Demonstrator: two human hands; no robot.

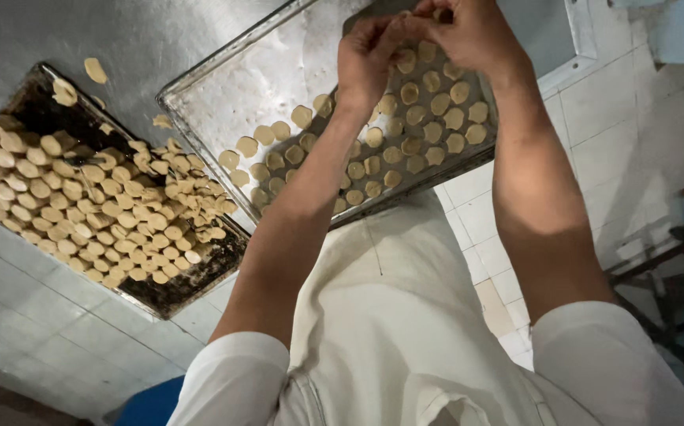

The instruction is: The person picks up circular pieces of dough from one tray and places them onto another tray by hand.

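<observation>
Dough rounds (82,205), pale and coin-shaped, lie heaped in overlapping rows on the dark, blackened tray (176,292) at the left, with a few loose ones scattered on the steel tabletop (145,47) beyond it. Just beside it to the right sits the floured metal tray (231,87), set at a slant, its long axis running from the near left corner up toward the far right. Its left part is bare flour; flat spaced rounds (428,130) fill the right part in loose rows. The left hand (369,55) hovers over the far end of those rows, fingers pinched together and meeting the right hand (468,31) at the fingertips. Both seem closed on one small dough piece (436,14) held between them, though the piece is mostly hidden. The two hands are equally near it, while the heaped tray lies well apart, off to the left of the left forearm.
</observation>
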